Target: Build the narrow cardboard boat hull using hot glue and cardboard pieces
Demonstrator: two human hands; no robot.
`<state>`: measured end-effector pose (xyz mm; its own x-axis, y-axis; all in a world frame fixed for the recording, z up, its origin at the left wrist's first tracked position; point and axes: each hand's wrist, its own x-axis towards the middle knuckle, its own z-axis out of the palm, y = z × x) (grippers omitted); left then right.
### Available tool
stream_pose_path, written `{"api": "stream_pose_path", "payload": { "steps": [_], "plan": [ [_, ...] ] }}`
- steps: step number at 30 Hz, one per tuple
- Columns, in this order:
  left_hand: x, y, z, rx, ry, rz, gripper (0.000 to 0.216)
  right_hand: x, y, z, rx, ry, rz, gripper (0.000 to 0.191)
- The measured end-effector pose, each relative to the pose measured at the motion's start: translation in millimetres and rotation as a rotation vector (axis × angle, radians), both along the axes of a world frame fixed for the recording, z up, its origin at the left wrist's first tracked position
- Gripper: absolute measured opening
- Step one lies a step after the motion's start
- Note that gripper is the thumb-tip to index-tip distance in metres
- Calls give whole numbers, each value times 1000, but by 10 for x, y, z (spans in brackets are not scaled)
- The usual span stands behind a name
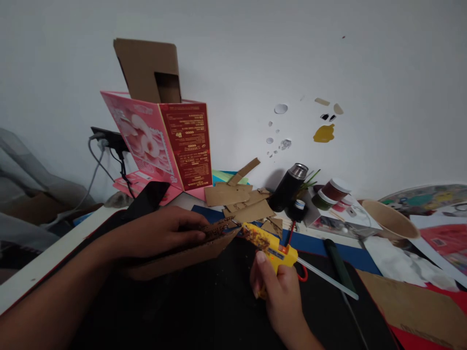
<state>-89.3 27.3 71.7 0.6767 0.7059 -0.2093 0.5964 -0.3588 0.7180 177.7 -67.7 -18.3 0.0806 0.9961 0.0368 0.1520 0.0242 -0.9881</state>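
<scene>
My right hand is wrapped round the handle of a yellow hot glue gun, its body stained brown. A long translucent glue stick juts from the gun's rear. The nozzle points left and meets the right end of a folded cardboard piece; whether it touches cannot be made out. My left hand grips that cardboard from above, thumb and fingers along its upper edge. The cardboard's near wall faces me, and part of it is hidden under my left hand and forearm.
Behind lie cardboard scraps and a black thermos. A pink-and-red box stands at the back left, beside a phone. Paint jars, a green-handled tool and a cardboard sheet are to the right. A black mat covers the front.
</scene>
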Motion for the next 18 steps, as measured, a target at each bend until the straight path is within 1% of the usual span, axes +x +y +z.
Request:
{"api": "stream_pose_path", "payload": {
  "steps": [6, 13, 18],
  "plan": [
    [0, 9, -8, 15, -3, -10, 34, 25, 5, -30, 3, 0, 4, 74],
    [-11, 1, -12, 15, -6, -9, 35, -33, 16, 34, -31, 1, -34, 78],
    [-15, 0, -5, 23, 3, -20, 36, -43, 18, 42, -34, 8, -45, 78]
  ]
}}
